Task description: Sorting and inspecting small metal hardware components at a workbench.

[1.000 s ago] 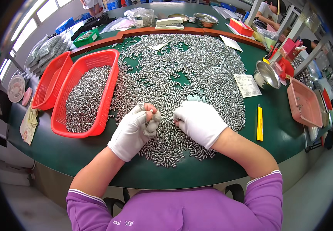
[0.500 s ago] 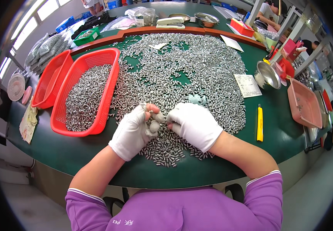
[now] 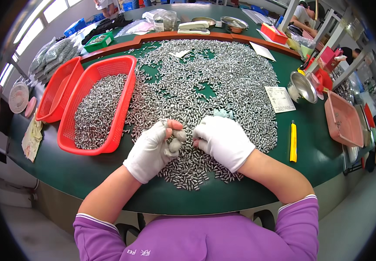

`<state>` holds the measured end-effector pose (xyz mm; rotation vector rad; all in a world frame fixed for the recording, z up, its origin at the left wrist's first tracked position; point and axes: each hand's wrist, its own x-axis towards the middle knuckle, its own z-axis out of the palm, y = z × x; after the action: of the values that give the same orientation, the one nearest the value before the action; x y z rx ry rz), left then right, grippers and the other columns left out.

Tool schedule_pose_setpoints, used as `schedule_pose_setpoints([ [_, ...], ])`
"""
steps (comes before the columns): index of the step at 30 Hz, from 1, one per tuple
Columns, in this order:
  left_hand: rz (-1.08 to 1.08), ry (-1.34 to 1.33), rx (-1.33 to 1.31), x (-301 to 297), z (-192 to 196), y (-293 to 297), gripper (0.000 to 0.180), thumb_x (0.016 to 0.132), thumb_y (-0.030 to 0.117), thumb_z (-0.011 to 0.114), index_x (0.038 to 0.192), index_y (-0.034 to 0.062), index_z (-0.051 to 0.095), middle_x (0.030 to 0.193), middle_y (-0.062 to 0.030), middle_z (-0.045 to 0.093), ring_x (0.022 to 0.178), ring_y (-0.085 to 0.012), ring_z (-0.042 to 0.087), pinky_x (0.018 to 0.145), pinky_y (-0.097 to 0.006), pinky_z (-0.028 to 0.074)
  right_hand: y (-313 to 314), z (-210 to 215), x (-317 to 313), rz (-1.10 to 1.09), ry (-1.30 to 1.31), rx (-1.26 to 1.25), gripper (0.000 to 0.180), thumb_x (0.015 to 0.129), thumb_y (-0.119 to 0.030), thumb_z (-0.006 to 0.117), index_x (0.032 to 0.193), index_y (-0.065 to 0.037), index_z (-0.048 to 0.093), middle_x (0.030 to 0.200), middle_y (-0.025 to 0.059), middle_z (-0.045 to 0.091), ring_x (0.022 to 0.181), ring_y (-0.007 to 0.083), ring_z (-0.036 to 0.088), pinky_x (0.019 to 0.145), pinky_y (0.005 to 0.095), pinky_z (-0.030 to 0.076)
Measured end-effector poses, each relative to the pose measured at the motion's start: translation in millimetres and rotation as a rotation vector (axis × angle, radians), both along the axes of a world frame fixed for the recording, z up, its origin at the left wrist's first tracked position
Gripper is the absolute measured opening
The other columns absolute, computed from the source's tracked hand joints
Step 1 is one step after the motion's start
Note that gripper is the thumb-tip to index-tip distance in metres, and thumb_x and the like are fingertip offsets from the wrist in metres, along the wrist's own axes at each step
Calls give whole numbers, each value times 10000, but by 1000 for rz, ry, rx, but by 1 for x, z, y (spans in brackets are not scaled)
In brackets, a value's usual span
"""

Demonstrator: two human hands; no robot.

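Fingers of your gloved left hand [image 3: 154, 150] curl inward, thumb and fingertip close together; those of your right hand [image 3: 225, 143] bunch downward. Whether either grips anything, I cannot tell. Small bullet-shaped metal parts [image 3: 188, 172] lie spread beneath on the green table [image 3: 153, 195]; a loose pinch could drop one, a low-swept wrist scatter others.

A workshop is indicated by a green-topped workbench [image 3: 318, 139], elongated silvery metal parts [image 3: 249, 82] and a perforated red plastic basket [image 3: 126, 98].
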<state>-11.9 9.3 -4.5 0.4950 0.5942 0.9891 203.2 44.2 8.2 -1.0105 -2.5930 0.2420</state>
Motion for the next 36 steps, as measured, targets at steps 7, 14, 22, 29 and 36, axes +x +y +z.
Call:
schedule_pose_setpoints([
  [7,-122,46,43,1,7,-3,140,948,129,616,1060,74,553,875,-10,587,665,-61,494,580,-168,399,8,19,3,43,404,-21,105,782,-158,732,856,-100,686,826,66,645,767,266,640,694,373,521],
  [14,-236,43,44,1,9,-7,293,909,183,704,1126,91,530,1007,12,584,805,-43,506,708,-166,436,0,15,-6,247,691,-184,173,732,-60,779,894,-45,719,955,94,665,870,254,661,776,346,539],
  [22,-201,68,103,6,18,-8,246,921,183,689,1094,104,531,955,5,573,739,-52,480,655,-168,409,2,11,-4,275,726,-404,343,905,-254,687,1198,-77,670,1183,120,635,1088,250,620,949,360,484],
  [29,-125,151,150,7,17,-7,225,912,212,701,1048,118,549,838,0,503,625,-70,368,564,-207,301,9,3,7,46,24,-63,180,759,-180,724,914,-95,691,910,92,621,886,309,610,805,414,496],
  [36,-132,154,156,8,16,-8,232,912,212,702,1051,118,542,857,-2,499,641,-69,368,574,-203,308,4,2,1,23,28,-8,113,780,-181,710,834,-92,666,856,81,613,837,303,602,757,413,485],
])
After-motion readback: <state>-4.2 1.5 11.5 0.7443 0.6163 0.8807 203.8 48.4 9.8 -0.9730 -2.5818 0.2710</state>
